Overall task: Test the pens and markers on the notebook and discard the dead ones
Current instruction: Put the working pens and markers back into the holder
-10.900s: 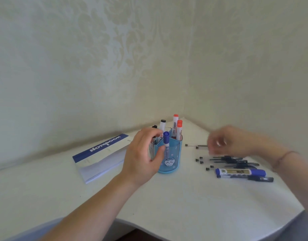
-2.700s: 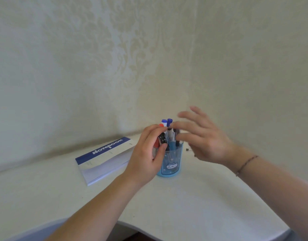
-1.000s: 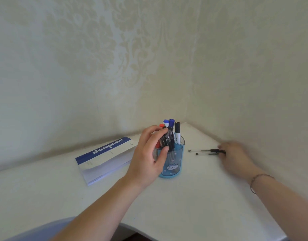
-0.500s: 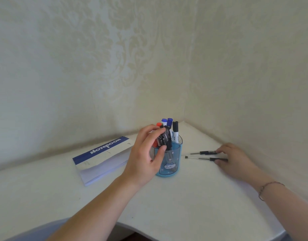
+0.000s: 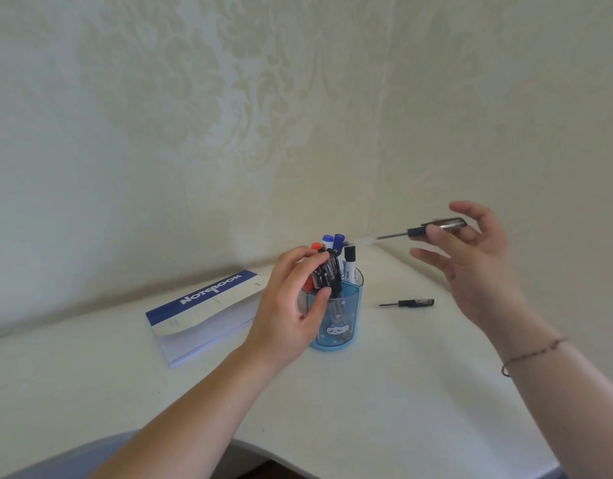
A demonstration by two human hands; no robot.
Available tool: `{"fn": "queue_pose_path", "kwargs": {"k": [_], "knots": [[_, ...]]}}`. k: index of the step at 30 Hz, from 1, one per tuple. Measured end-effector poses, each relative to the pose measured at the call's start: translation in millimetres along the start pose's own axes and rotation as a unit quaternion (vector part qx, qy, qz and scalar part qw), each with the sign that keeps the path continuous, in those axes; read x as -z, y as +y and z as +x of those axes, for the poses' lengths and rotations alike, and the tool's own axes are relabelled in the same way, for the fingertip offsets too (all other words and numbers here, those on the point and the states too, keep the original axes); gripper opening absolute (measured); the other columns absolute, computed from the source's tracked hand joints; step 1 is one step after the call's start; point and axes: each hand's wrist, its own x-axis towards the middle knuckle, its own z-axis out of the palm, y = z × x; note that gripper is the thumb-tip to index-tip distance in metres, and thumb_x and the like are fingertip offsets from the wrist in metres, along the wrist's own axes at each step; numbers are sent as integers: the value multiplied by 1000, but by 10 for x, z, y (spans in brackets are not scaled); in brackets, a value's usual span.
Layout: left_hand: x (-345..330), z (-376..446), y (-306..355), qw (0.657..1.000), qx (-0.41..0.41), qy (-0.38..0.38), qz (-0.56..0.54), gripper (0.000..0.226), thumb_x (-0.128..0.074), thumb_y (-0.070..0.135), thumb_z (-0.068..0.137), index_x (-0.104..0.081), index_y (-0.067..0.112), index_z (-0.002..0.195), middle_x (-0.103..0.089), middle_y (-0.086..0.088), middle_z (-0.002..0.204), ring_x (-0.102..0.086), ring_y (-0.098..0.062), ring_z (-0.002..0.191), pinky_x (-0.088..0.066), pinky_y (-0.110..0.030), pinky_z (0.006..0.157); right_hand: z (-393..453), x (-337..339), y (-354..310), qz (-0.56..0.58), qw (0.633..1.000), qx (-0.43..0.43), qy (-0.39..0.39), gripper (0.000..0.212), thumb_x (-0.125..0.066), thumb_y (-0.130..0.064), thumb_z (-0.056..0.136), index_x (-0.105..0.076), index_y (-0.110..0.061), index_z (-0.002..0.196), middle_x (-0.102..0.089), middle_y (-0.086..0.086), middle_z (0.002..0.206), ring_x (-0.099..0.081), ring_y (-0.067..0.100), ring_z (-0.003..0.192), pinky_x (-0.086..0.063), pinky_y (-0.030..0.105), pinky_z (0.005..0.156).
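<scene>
R hand [image 5: 471,250] fingers pinch thin black pen [image 5: 433,229]; L hand [image 5: 291,302] grips blue plastic cup's [image 5: 336,319] pens. Drop it in w/ tip down.

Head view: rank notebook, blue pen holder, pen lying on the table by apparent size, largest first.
1. Notebook, the widest footprint by far.
2. Blue pen holder, shorter than the notebook is long; the left hand covers part of it.
3. Pen lying on the table, thin and short. It sits slightly farther back, but the order holds.
</scene>
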Motion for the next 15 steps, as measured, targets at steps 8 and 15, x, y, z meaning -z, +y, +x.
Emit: {"fn": "queue_pose_path", "kwargs": {"k": [8,15], "knots": [[10,-11,-26,1000,-6,1,0,43,-66,-6,85,-57,3,126,-50,-6,129,-47,-5,124,-41,-13,94,-106,-248,131,-194,970,119,-87,51,-70,-6,76,-45,-44,97,-67,2,79,-67,21,75,-54,42,74],[-7,-33,-41,1000,-5,4,-13,50,-65,-4,85,-51,5,133,-49,-3,132,-48,-11,126,-47,-26,96,-208,-214,480,-385,859,228,-251,44,-63,-17,90,-53,-33,130,-63,-18,111,-58,7,98,-46,16,78]]}}
